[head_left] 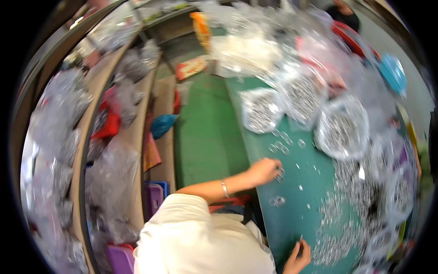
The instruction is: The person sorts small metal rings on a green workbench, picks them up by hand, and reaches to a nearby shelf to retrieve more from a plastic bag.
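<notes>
Rings (280,176), clear or silvery, are pinched in the fingertips of the left hand (266,171), just above the worktop (285,223) near its edge. The right hand (297,259), lower in the view, is half curled, thumb and forefinger close together; blur hides whether a small piece sits between them. A loose ring cluster (277,201) lies between the two hands, and more loose rings (279,147) lie beyond the left one. Slim pale pieces (300,187) are scattered in a rough line across the green surface. To their right spreads a heap of small silvery pieces (335,228).

Beyond the loose rings stand three clear plastic bags: the nearest to the edge (261,109), the middle bag (302,97) and the rounder right-hand bag (342,128), each filled with small silvery parts. Further bags (401,196) line the right side, also holding silvery pieces.

Across the aisle, the shelves (132,169) carry clear bags (61,107) with greyish contents, a red bag (109,114), a blue bag (163,126) and purple bins (153,200).
</notes>
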The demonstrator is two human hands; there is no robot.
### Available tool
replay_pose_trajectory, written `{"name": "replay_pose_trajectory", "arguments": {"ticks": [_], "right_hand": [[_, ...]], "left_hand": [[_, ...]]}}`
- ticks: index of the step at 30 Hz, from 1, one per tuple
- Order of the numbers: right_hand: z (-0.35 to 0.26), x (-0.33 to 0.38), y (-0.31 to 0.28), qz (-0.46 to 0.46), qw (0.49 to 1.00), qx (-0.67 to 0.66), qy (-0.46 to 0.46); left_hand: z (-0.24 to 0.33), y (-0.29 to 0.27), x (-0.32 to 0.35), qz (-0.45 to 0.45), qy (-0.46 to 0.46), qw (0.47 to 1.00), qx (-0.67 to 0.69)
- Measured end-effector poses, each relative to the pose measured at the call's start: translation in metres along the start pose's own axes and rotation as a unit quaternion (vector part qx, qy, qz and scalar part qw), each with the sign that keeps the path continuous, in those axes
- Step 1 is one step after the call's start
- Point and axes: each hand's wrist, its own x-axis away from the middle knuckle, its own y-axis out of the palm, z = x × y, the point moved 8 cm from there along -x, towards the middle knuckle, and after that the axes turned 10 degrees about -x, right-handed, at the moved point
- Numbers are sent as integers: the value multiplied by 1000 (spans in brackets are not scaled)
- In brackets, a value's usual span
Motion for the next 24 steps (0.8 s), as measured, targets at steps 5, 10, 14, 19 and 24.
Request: {"name": "replay_pose_trajectory", "arguments": {"ticks": [5,10,14,19,24], "right_hand": [[-35,2,1,-20,998,54,8],[-20,0,-11,-2,995,95,-29],[1,-8,-48,91,962,241,-94],[10,-11,-75,116,937,306,-122],[9,-13,-63,82,924,318,-196]], "left_hand": [[-7,-5,10,53,-15,996,77],[-27,8,24,-37,-133,918,371],[-22,6,35,-73,-100,896,426],[-19,9,52,-84,-106,851,507],[-24,0,74,-85,-121,846,513]]}}
